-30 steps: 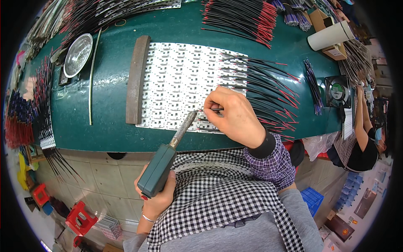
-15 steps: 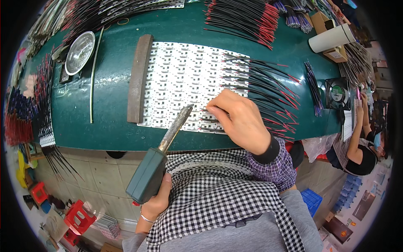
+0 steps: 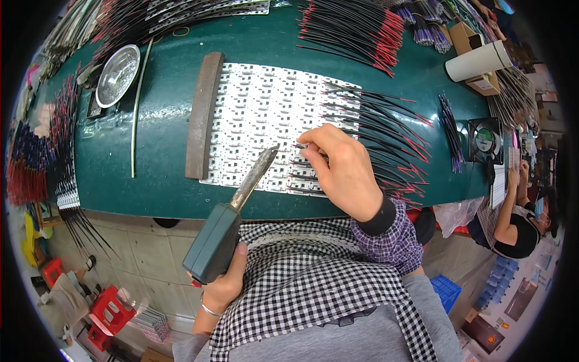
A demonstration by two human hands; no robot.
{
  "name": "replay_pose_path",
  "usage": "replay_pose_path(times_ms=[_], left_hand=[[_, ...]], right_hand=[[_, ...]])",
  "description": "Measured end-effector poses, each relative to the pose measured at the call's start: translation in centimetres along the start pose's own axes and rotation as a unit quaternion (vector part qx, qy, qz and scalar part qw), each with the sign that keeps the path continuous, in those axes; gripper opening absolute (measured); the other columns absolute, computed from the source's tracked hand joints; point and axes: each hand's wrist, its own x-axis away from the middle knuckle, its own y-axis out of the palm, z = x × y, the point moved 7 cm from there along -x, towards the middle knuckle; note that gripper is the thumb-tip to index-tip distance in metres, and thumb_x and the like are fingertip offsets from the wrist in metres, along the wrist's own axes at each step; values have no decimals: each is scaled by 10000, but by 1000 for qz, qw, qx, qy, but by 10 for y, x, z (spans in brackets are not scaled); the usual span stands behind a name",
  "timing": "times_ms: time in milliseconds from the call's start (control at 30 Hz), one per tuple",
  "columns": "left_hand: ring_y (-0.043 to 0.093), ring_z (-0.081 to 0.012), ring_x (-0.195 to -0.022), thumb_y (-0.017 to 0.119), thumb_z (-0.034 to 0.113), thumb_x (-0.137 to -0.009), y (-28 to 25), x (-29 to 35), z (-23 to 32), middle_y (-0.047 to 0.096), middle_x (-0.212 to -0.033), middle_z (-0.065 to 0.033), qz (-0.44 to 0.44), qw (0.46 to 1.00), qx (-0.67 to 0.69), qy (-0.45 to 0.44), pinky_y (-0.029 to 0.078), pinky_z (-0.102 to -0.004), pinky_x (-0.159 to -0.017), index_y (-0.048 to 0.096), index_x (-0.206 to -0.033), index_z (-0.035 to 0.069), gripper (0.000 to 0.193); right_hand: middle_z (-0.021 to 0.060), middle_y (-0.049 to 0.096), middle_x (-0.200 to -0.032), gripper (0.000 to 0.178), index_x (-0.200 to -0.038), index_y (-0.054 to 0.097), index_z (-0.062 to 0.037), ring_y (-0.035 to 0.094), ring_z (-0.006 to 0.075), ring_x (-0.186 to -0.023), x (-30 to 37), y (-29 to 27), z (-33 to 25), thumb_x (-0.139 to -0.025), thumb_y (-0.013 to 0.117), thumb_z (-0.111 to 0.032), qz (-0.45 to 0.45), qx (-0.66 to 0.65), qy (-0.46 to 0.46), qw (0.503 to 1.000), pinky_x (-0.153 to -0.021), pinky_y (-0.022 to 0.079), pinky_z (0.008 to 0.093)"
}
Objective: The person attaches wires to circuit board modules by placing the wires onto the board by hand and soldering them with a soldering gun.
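Two hands in view. Left hand (image 3: 226,283) wrapped around one green soldering iron (image 3: 226,226), tip over the white circuit panel (image 3: 265,123). Right hand (image 3: 344,172) fingers pressed together, pinching a black wire (image 3: 304,146) against the panel's lower right. I can't see the contact point; fingers cover it. One brown bar (image 3: 202,114) along the panel's left edge. Green table (image 3: 163,181) bare left of it.

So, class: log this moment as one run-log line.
left hand: grips soldering iron | iron tip: over white board panel | right hand: pinches wire at panel | table: green
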Motion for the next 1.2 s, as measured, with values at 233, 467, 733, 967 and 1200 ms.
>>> replay_pose_path(times_ms=[233,467,733,967,1200], left_hand=[[653,-152,-914,721,-79,-824,5,-6,9,684,-1117,-113,-14,1000,-16,2,531,-264,-798,635,-1233,-36,420],[658,-184,-1025,732,-57,-842,10,-9,4,687,-1147,-124,-28,999,1,-23,530,-300,-900,624,-1238,-45,411],[642,-179,-612,763,41,-785,17,-26,25,687,-793,-93,27,994,-88,67,508,-287,-567,716,-917,-5,148],[638,-185,-616,750,12,-767,18,-28,20,670,-813,-107,4,998,-56,42,505,-290,-563,701,-918,-27,164],[658,-151,-889,764,-15,-832,8,-14,8,701,-1015,-83,-14,999,-37,-22,529,-282,-797,680,-1120,-32,300]], right_hand=[[114,634,-781,31,-843,633,-21,643,315,-699,-6,3,5,-837,660,-34,-7,-5,22,1000,-621,497,416],[119,630,-758,42,-801,642,-29,626,320,-659,-8,6,6,-835,652,-52,-6,30,19,999,-595,484,429],[122,629,-745,50,-783,637,-22,626,325,-649,-10,6,4,-826,646,-44,-15,37,19,999,-583,483,430],[132,630,-741,61,-768,631,-14,626,335,-639,-12,6,3,-823,640,-39,-11,46,10,999,-578,483,443],[134,624,-742,66,-772,633,-11,629,340,-656,-15,6,0,-829,633,-43,-25,47,9,999,-590,488,450]])
